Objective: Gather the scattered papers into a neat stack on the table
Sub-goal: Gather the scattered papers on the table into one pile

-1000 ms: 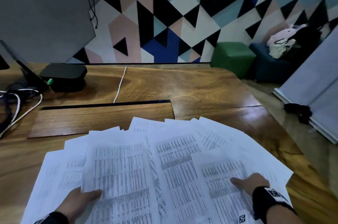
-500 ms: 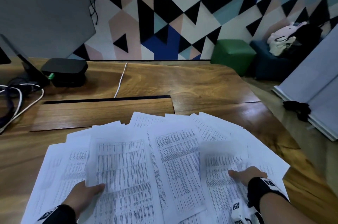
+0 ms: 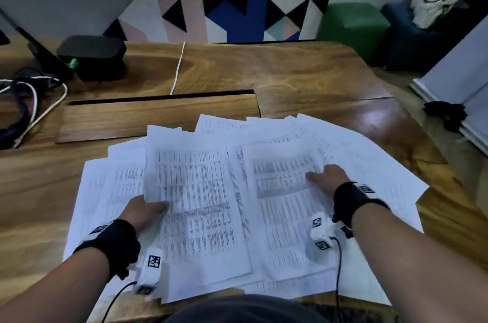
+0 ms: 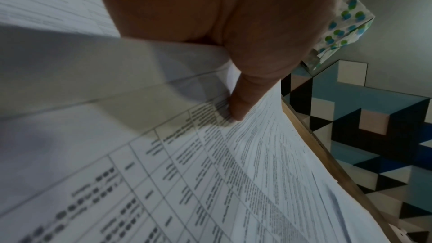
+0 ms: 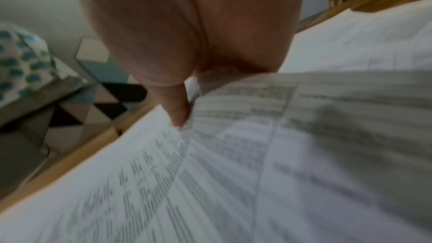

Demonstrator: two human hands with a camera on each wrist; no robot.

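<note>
Several white printed papers (image 3: 200, 190) lie fanned and overlapping on the near part of the wooden table (image 3: 290, 71). My left hand (image 3: 144, 213) pinches the left edge of a central sheet, with the thumb on top and the fingers hidden beneath. My right hand (image 3: 330, 177) pinches a sheet on the right side of the fan in the same way. In the left wrist view the thumb (image 4: 240, 103) presses on a printed sheet (image 4: 210, 173). The blurred right wrist view has the thumb (image 5: 177, 110) on a lifted sheet (image 5: 233, 173).
A black box (image 3: 92, 54) and tangled cables (image 3: 31, 101) sit at the far left. A white cable (image 3: 178, 69) runs into a slot behind a wooden panel (image 3: 158, 116). The table edge falls off at the right, with a green stool (image 3: 351, 24) beyond it.
Both hands have slid forward and inward over the fan. The right-hand sheet has moved left toward the middle, and the left hand's sheet edge has lifted.
</note>
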